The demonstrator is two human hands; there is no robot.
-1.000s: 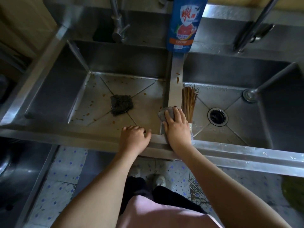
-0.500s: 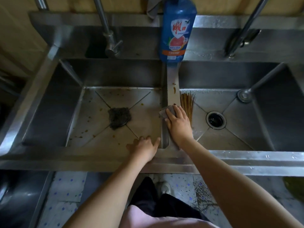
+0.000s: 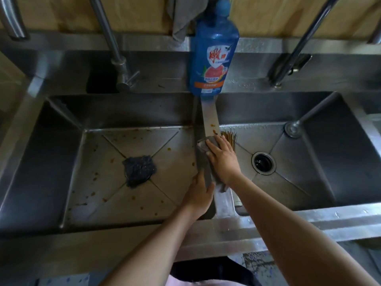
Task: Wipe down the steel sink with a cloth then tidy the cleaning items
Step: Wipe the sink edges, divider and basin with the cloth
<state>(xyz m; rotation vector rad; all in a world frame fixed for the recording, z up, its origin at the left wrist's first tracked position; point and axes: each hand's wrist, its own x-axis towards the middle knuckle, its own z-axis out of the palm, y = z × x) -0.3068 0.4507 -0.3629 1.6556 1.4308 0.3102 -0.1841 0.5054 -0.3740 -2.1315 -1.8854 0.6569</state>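
The step in hand looks like wiping the strip of steel (image 3: 208,117) that divides the two basins of the sink (image 3: 309,220). The right hand (image 3: 223,159) lies flat on the cloth (image 3: 203,145), fingers straight and pressing it onto the strip about halfway along. The left hand (image 3: 199,193) rests against the strip's left face near the front rim, fingers fairly straight, holding nothing.

To do it well, keep the palm weight over the cloth and push in one long stroke toward the orange spots (image 3: 214,130) just beyond the fingertips. Those will probably need a firmer rub. Fold the cloth over both edges so the sides come clean too. Mind the bundle of thin sticks (image 3: 230,137) just beside the fingers, since a wide sweep could knock it.

The left basin (image 3: 61,162) holds a dark scrub pad (image 3: 139,170) sitting at the centre of its floor, with brown specks scattered around it. The right basin (image 3: 340,162) holds the bundle of sticks against the strip and an open drain (image 3: 263,163). A blue soap bottle (image 3: 212,58) stands on the back ledge at the strip's far end.
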